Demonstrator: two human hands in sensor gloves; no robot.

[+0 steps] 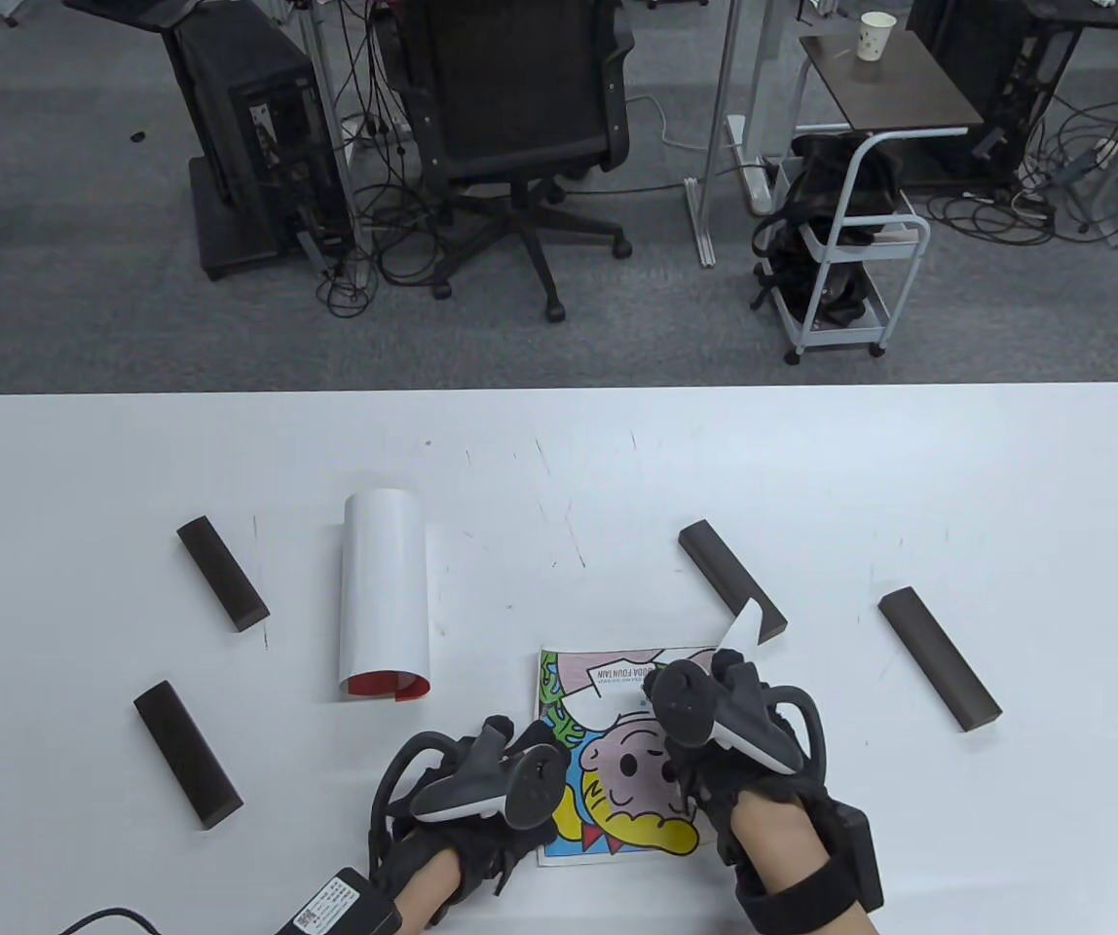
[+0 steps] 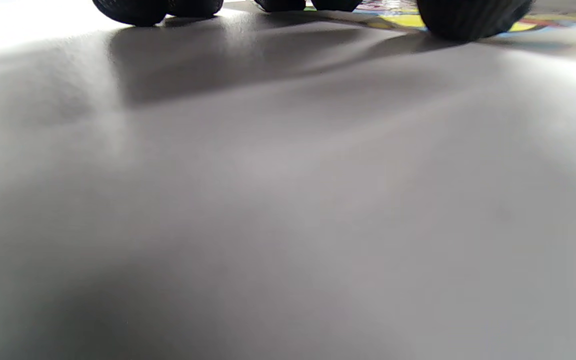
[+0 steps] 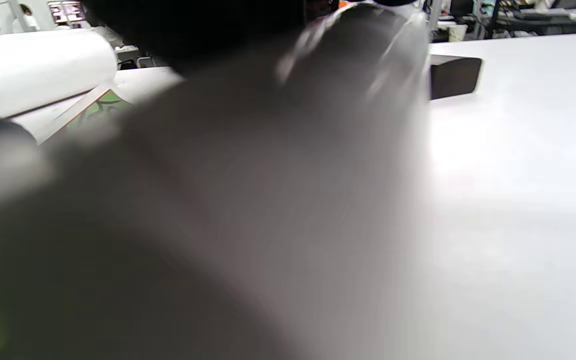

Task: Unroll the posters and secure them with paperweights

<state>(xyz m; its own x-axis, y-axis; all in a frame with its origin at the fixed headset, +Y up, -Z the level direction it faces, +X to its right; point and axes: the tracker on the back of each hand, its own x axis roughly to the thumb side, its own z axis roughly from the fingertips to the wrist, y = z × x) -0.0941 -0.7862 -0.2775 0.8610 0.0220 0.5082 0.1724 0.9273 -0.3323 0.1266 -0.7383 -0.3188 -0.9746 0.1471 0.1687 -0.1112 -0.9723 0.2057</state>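
A cartoon poster (image 1: 617,769) lies partly unrolled at the table's front middle. My left hand (image 1: 505,769) presses its left edge down; in the left wrist view its fingertips (image 2: 468,20) rest spread on the table and on the poster's edge (image 2: 398,19). My right hand (image 1: 720,682) holds the poster's curling right end, whose white corner (image 1: 746,628) sticks up past the fingers. That curl (image 3: 248,190) fills the right wrist view, blurred. A second poster (image 1: 384,594), still rolled, white with red inside, lies to the left. Several dark paperweights lie about; the nearest (image 1: 731,580) is just beyond my right hand.
Other paperweights lie at the right (image 1: 939,657), the far left (image 1: 221,573) and the near left (image 1: 187,753). One paperweight's end (image 3: 455,75) and the rolled poster (image 3: 38,70) show in the right wrist view. An office chair (image 1: 520,117) stands beyond the table.
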